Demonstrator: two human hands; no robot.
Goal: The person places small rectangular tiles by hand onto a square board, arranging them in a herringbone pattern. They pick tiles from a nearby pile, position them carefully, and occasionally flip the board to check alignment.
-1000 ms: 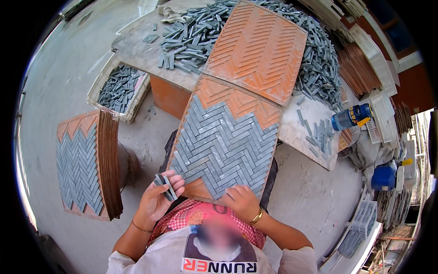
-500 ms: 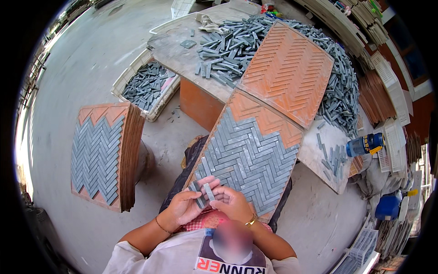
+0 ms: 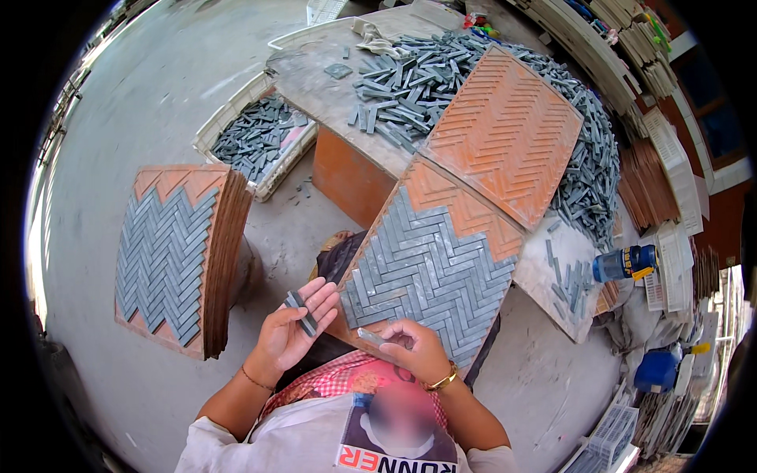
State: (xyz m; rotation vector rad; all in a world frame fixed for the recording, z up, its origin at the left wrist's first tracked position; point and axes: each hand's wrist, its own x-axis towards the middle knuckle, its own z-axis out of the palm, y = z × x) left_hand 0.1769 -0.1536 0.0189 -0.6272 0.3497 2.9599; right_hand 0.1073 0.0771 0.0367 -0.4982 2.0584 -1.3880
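Note:
My left hand [image 3: 285, 337], palm turned up, has small dark grey stone strips [image 3: 302, 313] lying across it under the thumb; I cannot tell exactly how many. A lighter grey strip [image 3: 371, 337] is pinched between the thumb and fingers of my right hand [image 3: 418, 351], over the near edge of an orange grooved board [image 3: 446, 211]. Grey strips in a herringbone pattern [image 3: 430, 272] fill most of that board's grooves. Bare orange grooves show at its far end and along its near edge. Left of it, my left hand is beside the board, not touching the laid strips.
A bare grooved board [image 3: 505, 130] lies beyond, on a table [image 3: 311, 79] heaped with loose strips [image 3: 406, 87]. At left stand stacked boards [image 3: 225, 268], the top one patterned with strips, and a white crate [image 3: 206, 134] of strips. A blue bottle [image 3: 623, 264] is at right.
My hands have moved apart. The left went left and up with its strips, off the board's corner; the right shifted right and slightly down, carrying one strip.

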